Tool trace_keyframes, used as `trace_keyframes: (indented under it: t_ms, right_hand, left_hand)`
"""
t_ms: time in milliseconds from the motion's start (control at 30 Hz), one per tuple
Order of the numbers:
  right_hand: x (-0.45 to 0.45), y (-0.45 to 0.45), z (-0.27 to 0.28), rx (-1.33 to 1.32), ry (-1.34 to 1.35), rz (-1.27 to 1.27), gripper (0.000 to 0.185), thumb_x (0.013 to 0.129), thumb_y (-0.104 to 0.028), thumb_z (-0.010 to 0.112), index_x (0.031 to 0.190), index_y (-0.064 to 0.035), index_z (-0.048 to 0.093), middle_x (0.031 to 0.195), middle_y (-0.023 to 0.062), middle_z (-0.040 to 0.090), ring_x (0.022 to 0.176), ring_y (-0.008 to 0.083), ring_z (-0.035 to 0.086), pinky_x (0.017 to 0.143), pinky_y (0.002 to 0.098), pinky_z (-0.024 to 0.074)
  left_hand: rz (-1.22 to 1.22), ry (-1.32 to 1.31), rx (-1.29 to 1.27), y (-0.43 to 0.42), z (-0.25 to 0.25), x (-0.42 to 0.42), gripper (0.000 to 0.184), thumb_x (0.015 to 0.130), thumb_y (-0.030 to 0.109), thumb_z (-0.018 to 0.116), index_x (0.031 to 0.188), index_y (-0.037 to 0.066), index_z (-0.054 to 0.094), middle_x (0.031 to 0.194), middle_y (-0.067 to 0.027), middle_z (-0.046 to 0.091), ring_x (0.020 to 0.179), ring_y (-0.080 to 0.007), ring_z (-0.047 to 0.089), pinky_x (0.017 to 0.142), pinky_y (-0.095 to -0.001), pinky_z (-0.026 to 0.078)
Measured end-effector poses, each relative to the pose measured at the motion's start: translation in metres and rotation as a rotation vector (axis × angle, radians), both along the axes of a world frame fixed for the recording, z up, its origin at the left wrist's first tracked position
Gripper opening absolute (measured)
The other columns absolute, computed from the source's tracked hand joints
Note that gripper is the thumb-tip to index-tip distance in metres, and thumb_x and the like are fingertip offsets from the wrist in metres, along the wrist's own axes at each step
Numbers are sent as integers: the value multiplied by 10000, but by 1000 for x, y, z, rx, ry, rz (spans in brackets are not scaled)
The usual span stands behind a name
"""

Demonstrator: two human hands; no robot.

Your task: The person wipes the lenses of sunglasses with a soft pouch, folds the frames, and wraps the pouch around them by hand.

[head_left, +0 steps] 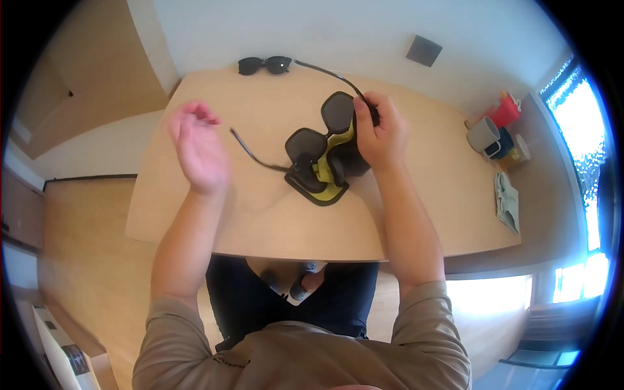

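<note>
2 hands: left hand (201, 153) half-open, empty; right hand (385, 133) closed on large sunglasses (337, 113), whose arms hard squeezing could bend.

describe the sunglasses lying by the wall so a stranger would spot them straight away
Find the pale desk, then its far edge by the wall. Left of centre there lies the small black sunglasses pair. No hand touches it, unlike the larger, open-armed pair in the right hand.

A room, likely at home, with a wooden desk (442, 214) and window (588, 130)
</note>
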State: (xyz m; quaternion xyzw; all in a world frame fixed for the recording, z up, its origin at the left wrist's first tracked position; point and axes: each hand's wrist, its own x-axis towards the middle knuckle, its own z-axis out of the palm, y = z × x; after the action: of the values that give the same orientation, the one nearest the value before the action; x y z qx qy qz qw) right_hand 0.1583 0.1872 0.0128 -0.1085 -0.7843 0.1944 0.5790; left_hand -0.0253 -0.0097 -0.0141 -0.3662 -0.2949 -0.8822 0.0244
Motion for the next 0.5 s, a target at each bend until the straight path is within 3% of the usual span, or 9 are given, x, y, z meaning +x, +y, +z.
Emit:
trace_keyframes:
  t_ms: [33, 133, 300, 500]
  right_hand:
    - [1, -2, 0, -2, -21, 12, 111, 882, -135, 678, 902, -38, 628, 735, 115, 643, 609, 243, 602, 559, 314, 473]
    - [1, -12, 0, 38, -49, 66, 82, 865, -89, 681, 917, -43, 637, 755, 109, 655, 605, 238, 611, 550, 312, 480]
    - [-3, -27, -4, 178, -18, 136, 110, 841, -26, 666, 948, -48, 655, 762, 91, 667, 640, 231, 641, 575, 310, 509]
    - [-12, -40, -9, 101, -58, 200, 115, 835, -11, 650, 941, -52, 663, 758, 85, 670, 648, 239, 656, 583, 320, 522]
  left_hand:
    - [-280, -113, -35, 1, -3, -7, 450, 974, 413, 396, 1137, 19, 540, 1064, -101, 575, 976, -226, 520, 860, -382, 415]
    - [-785, -287, -235, 11, -9, -1, 484, 968, 445, 405, 1154, 16, 531, 1055, -115, 595, 933, -249, 563, 840, -400, 447]
    - [-1052, -258, -436, 13, 1, 31, 508, 979, 465, 411, 1179, 13, 530, 1072, -131, 613, 930, -282, 613, 819, -412, 500]
    - [-1286, -286, -540, 13, -1, 45, 548, 989, 492, 413, 1237, 11, 505, 1084, -151, 607, 932, -301, 631, 820, -447, 531]
